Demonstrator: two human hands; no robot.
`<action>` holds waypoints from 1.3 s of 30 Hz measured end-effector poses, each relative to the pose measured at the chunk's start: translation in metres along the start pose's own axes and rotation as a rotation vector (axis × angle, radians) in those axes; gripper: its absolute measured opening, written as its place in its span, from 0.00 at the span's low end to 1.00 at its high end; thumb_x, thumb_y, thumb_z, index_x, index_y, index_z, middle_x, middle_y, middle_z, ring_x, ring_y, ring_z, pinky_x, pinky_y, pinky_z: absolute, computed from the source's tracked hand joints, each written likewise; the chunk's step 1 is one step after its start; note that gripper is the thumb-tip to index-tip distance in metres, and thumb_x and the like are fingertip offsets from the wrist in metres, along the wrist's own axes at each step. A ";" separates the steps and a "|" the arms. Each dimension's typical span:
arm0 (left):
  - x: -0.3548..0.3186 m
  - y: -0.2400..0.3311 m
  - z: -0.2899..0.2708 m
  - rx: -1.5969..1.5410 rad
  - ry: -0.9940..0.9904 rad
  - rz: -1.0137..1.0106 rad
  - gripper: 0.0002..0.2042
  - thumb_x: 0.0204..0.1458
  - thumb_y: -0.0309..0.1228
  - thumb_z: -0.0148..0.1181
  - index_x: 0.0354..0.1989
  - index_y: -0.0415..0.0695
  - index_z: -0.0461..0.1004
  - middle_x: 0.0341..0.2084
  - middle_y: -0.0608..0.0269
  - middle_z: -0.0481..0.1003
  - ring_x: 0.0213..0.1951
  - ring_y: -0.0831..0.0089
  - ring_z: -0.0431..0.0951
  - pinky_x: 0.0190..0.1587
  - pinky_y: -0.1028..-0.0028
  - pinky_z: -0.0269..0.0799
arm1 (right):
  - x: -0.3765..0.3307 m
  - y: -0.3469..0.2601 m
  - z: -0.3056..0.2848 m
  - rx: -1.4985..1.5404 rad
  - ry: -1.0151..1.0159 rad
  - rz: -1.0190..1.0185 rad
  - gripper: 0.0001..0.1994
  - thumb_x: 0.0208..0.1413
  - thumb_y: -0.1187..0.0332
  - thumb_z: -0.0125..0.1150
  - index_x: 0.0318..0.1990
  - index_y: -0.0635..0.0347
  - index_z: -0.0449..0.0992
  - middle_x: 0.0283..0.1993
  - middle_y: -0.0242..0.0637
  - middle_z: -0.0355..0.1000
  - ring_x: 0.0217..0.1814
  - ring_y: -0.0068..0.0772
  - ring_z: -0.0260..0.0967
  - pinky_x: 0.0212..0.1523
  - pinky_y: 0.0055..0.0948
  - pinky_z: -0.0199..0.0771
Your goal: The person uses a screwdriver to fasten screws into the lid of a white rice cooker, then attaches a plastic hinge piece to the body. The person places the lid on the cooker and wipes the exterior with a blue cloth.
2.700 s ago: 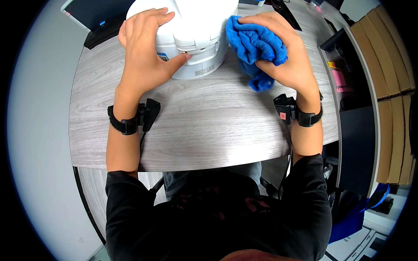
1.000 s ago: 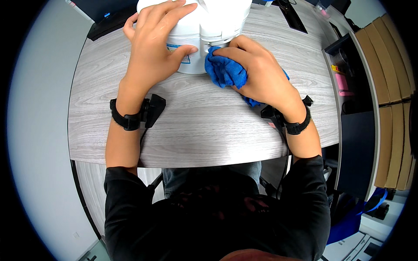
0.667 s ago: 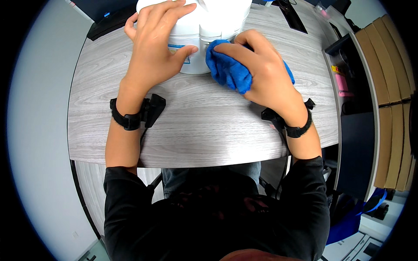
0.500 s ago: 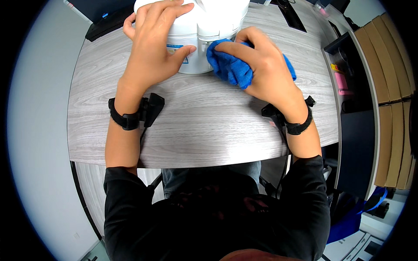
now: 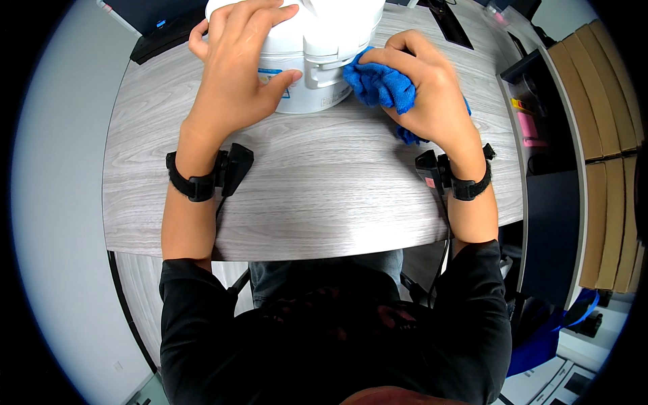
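Observation:
A white plastic tub (image 5: 305, 101) with a lid and a blue label stands at the far middle of the desk, cut off by the upper edge. Across the left part of its lid lies my left hand (image 5: 237, 67), fingers outstretched and thumb spread down against the tub's front. My right hand (image 5: 426, 88) is closed round a crumpled blue cloth (image 5: 381, 84). One edge of the cloth touches the tub's right side, beside the white latch (image 5: 329, 73). Another bit of cloth hangs out below the palm.
The wood-grain desk (image 5: 324, 196) curves along its near edge. A dark shelf unit (image 5: 557, 229) stands at the right, with brown cardboard boxes (image 5: 597, 94) beyond it. Black straps with small devices circle both wrists, each trailing a cable. A black object (image 5: 165, 47) lies far left.
My right hand has moved to the right with the blue cloth, uncovering the tub's latch and more of its right side. The left hand keeps its place on the tub.

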State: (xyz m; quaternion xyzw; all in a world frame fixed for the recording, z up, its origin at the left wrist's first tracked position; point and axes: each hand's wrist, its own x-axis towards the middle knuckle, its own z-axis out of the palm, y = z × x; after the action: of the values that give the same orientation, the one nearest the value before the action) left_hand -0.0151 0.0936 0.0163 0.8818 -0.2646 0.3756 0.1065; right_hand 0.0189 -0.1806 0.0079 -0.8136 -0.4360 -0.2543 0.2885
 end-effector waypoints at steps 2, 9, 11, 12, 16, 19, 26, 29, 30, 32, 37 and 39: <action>-0.001 0.000 0.002 0.007 0.004 0.002 0.37 0.39 0.33 0.78 0.63 0.52 0.72 0.63 0.61 0.71 0.65 0.61 0.64 0.64 0.56 0.45 | 0.000 -0.005 0.002 0.032 -0.004 -0.026 0.25 0.34 0.84 0.70 0.45 0.51 0.85 0.41 0.38 0.73 0.44 0.43 0.74 0.44 0.36 0.79; 0.000 0.000 0.000 0.018 0.007 0.010 0.37 0.40 0.34 0.78 0.64 0.52 0.72 0.64 0.61 0.71 0.65 0.61 0.64 0.64 0.56 0.45 | 0.001 -0.002 0.002 0.116 -0.029 -0.030 0.25 0.35 0.84 0.71 0.46 0.50 0.85 0.41 0.37 0.74 0.46 0.42 0.73 0.45 0.36 0.78; 0.000 0.000 0.000 0.009 0.008 0.002 0.36 0.40 0.35 0.78 0.63 0.52 0.72 0.63 0.61 0.71 0.65 0.61 0.65 0.64 0.56 0.45 | -0.001 0.002 -0.003 0.075 -0.032 0.009 0.25 0.35 0.83 0.71 0.46 0.50 0.84 0.41 0.37 0.73 0.47 0.43 0.73 0.45 0.37 0.78; 0.000 0.001 0.000 0.005 0.009 -0.002 0.36 0.40 0.35 0.78 0.63 0.53 0.72 0.63 0.62 0.72 0.65 0.61 0.65 0.64 0.56 0.45 | -0.001 0.003 -0.005 0.054 -0.033 0.028 0.25 0.35 0.83 0.71 0.46 0.50 0.84 0.41 0.38 0.73 0.47 0.43 0.73 0.45 0.37 0.78; -0.001 0.002 0.001 0.021 0.027 -0.004 0.36 0.40 0.35 0.78 0.63 0.53 0.72 0.63 0.63 0.72 0.65 0.62 0.65 0.65 0.56 0.45 | 0.000 -0.012 -0.008 0.101 -0.054 -0.055 0.26 0.36 0.83 0.71 0.48 0.51 0.83 0.42 0.38 0.73 0.47 0.44 0.73 0.47 0.38 0.78; -0.001 0.003 0.001 0.026 0.040 0.000 0.36 0.40 0.36 0.78 0.63 0.53 0.73 0.63 0.64 0.72 0.64 0.62 0.66 0.65 0.56 0.46 | 0.001 -0.027 0.003 0.144 -0.037 -0.044 0.27 0.36 0.82 0.71 0.50 0.52 0.82 0.42 0.38 0.72 0.48 0.45 0.72 0.48 0.38 0.78; 0.000 0.005 0.003 0.065 0.052 -0.018 0.37 0.37 0.39 0.80 0.62 0.56 0.74 0.62 0.67 0.74 0.63 0.65 0.67 0.63 0.57 0.47 | -0.002 -0.028 0.013 0.107 -0.091 -0.027 0.28 0.37 0.82 0.71 0.52 0.53 0.82 0.44 0.39 0.72 0.48 0.45 0.72 0.47 0.39 0.79; -0.001 0.008 0.004 0.075 0.065 -0.036 0.37 0.36 0.39 0.80 0.62 0.57 0.75 0.61 0.68 0.74 0.62 0.66 0.67 0.62 0.57 0.47 | -0.002 -0.029 0.014 0.086 -0.114 -0.034 0.28 0.37 0.82 0.71 0.52 0.54 0.82 0.43 0.39 0.72 0.47 0.45 0.73 0.47 0.39 0.79; -0.002 0.008 0.004 0.075 0.071 -0.040 0.37 0.36 0.39 0.81 0.61 0.57 0.75 0.61 0.68 0.74 0.62 0.66 0.68 0.61 0.58 0.47 | -0.001 -0.031 0.013 0.085 -0.098 -0.037 0.28 0.37 0.82 0.71 0.52 0.54 0.82 0.42 0.39 0.73 0.47 0.45 0.73 0.47 0.39 0.79; -0.001 0.006 0.006 0.071 0.088 -0.018 0.38 0.36 0.39 0.81 0.61 0.57 0.75 0.61 0.69 0.74 0.62 0.67 0.68 0.61 0.58 0.46 | 0.000 -0.032 0.012 0.081 -0.063 -0.038 0.27 0.37 0.82 0.71 0.51 0.54 0.82 0.42 0.40 0.73 0.47 0.46 0.73 0.46 0.39 0.79; -0.001 0.010 0.008 0.070 0.083 -0.043 0.38 0.35 0.37 0.81 0.61 0.58 0.75 0.60 0.69 0.75 0.61 0.67 0.67 0.61 0.58 0.46 | -0.002 -0.029 0.016 0.057 -0.026 -0.046 0.26 0.38 0.82 0.71 0.50 0.55 0.82 0.43 0.40 0.73 0.47 0.46 0.73 0.46 0.38 0.79; -0.002 0.010 0.008 0.073 0.087 -0.050 0.38 0.34 0.37 0.82 0.61 0.58 0.75 0.60 0.69 0.75 0.61 0.67 0.67 0.60 0.58 0.46 | -0.001 -0.030 0.018 0.077 -0.015 -0.046 0.25 0.39 0.82 0.71 0.50 0.55 0.82 0.42 0.40 0.73 0.46 0.45 0.73 0.45 0.38 0.79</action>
State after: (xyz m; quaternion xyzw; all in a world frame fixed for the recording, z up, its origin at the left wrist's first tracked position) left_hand -0.0168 0.0824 0.0092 0.8744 -0.2235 0.4200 0.0951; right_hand -0.0045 -0.1550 0.0019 -0.7936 -0.4661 -0.2380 0.3103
